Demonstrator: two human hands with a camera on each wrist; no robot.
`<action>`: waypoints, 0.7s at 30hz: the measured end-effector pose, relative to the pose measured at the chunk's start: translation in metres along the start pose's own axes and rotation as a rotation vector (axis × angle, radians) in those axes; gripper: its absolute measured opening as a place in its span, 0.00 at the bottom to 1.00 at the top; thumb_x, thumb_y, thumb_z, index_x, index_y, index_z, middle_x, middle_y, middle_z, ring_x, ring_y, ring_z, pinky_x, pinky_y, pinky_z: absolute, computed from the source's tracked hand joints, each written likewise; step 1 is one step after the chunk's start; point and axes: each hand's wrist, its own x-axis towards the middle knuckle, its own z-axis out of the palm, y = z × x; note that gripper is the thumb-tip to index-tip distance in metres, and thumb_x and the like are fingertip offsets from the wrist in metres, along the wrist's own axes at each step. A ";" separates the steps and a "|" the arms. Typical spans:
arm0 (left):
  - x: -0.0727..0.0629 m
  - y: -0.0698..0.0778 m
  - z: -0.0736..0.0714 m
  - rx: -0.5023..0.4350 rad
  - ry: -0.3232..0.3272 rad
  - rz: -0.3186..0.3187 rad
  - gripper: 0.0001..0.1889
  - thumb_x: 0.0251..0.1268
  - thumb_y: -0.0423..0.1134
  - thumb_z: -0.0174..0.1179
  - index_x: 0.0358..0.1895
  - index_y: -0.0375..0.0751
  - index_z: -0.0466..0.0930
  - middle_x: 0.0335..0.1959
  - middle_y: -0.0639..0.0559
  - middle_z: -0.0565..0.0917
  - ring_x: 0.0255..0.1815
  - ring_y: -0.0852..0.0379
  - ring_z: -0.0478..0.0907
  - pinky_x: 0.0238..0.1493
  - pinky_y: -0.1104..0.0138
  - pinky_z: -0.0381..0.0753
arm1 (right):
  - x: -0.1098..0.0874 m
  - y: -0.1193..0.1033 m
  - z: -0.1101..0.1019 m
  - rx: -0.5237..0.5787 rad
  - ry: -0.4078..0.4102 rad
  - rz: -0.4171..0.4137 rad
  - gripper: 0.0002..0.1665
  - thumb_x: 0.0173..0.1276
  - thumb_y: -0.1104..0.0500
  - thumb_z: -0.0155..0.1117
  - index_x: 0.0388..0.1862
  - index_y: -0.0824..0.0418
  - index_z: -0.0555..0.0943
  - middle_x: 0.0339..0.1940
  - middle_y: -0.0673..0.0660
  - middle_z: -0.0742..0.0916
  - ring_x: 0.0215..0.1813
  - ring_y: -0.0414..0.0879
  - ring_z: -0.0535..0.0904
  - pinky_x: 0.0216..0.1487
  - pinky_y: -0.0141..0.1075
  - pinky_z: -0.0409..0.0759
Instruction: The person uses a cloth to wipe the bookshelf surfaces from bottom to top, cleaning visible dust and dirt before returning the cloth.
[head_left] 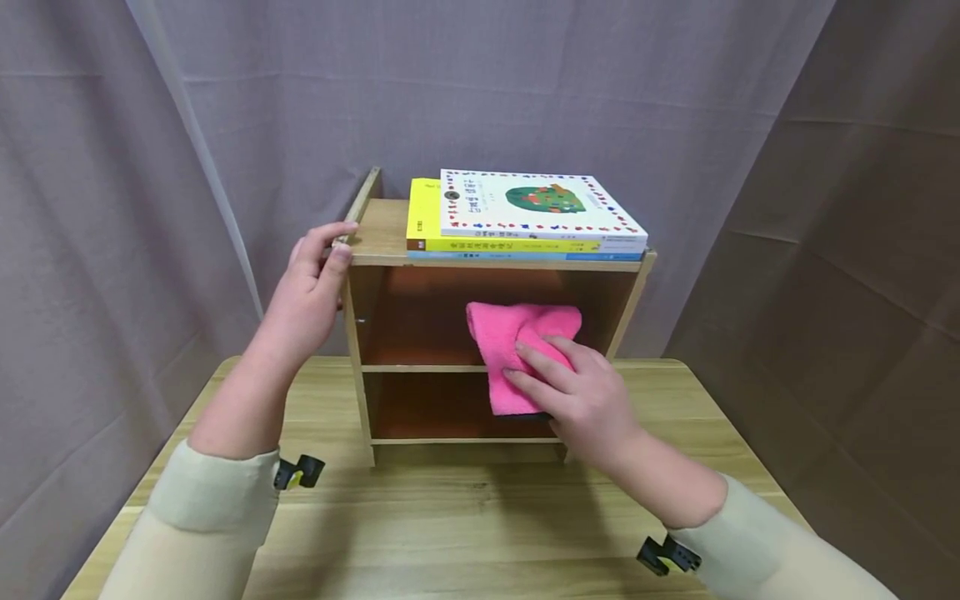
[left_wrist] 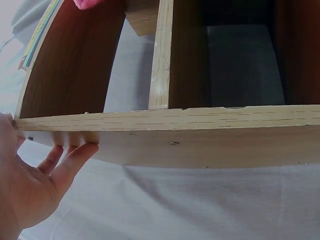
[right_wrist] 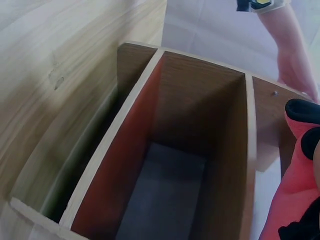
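Note:
A small wooden shelf (head_left: 420, 367) stands upright with its open front toward me. My left hand (head_left: 306, 279) holds the top of its left side panel. In the left wrist view several fingers (left_wrist: 75, 162) press against the outer face of that panel. My right hand (head_left: 588, 396) grips a pink cloth (head_left: 506, 354) in front of the right half of the shelf, overlapping the middle board in the head view. Dark patches of the cloth (right_wrist: 287, 200) show in the right wrist view, where most of the right hand is hidden.
On the shelf's top lies a stack of books: a white one (head_left: 525, 204) with a green picture, a yellow one (head_left: 423, 217) beneath it and a blue one (head_left: 487, 256) lowest. The shelf stands on a wooden table (head_left: 435, 525). Grey curtains (head_left: 525, 83) hang behind and at the sides.

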 end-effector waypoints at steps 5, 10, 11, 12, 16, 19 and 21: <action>0.000 0.000 0.000 -0.003 0.002 -0.003 0.25 0.78 0.60 0.38 0.72 0.59 0.63 0.60 0.43 0.64 0.37 0.48 0.72 0.38 0.60 0.80 | -0.004 0.002 -0.020 -0.014 0.016 0.007 0.14 0.75 0.61 0.55 0.45 0.57 0.89 0.48 0.59 0.88 0.47 0.65 0.82 0.36 0.57 0.82; 0.000 -0.001 0.000 -0.003 0.005 0.006 0.25 0.78 0.60 0.38 0.72 0.58 0.64 0.59 0.43 0.65 0.37 0.49 0.71 0.37 0.61 0.80 | -0.007 0.004 -0.038 -0.023 0.045 0.016 0.14 0.74 0.60 0.56 0.44 0.60 0.89 0.48 0.62 0.88 0.46 0.67 0.81 0.36 0.58 0.81; 0.000 -0.001 0.000 -0.002 0.006 0.008 0.25 0.78 0.60 0.38 0.71 0.58 0.64 0.59 0.43 0.65 0.36 0.49 0.71 0.36 0.61 0.80 | -0.006 0.004 -0.041 -0.025 0.063 0.014 0.14 0.74 0.60 0.56 0.43 0.60 0.89 0.47 0.62 0.88 0.45 0.68 0.82 0.35 0.58 0.81; 0.000 -0.001 0.000 -0.002 0.008 0.008 0.25 0.78 0.59 0.38 0.71 0.58 0.64 0.59 0.43 0.65 0.36 0.49 0.71 0.36 0.61 0.80 | -0.006 0.004 -0.044 -0.029 0.082 0.012 0.14 0.74 0.60 0.57 0.42 0.61 0.89 0.46 0.63 0.88 0.44 0.68 0.82 0.35 0.58 0.81; 0.000 -0.001 0.000 -0.001 0.012 0.011 0.25 0.78 0.59 0.39 0.71 0.58 0.64 0.58 0.43 0.65 0.35 0.49 0.71 0.35 0.63 0.80 | -0.001 0.001 -0.054 -0.041 0.162 0.015 0.13 0.74 0.60 0.58 0.38 0.61 0.90 0.43 0.63 0.89 0.40 0.69 0.82 0.34 0.57 0.80; 0.000 -0.001 0.000 -0.003 0.012 0.013 0.25 0.78 0.59 0.39 0.71 0.57 0.64 0.59 0.43 0.65 0.36 0.49 0.71 0.35 0.63 0.80 | 0.002 -0.002 -0.062 -0.061 0.223 0.035 0.13 0.74 0.58 0.60 0.35 0.60 0.90 0.40 0.62 0.89 0.38 0.68 0.82 0.36 0.56 0.79; 0.000 -0.001 0.001 -0.003 0.012 0.013 0.25 0.78 0.59 0.39 0.71 0.57 0.64 0.59 0.43 0.65 0.36 0.49 0.71 0.35 0.62 0.80 | 0.004 -0.003 -0.067 -0.077 0.258 0.048 0.13 0.73 0.58 0.61 0.34 0.60 0.90 0.39 0.62 0.89 0.37 0.67 0.81 0.37 0.55 0.79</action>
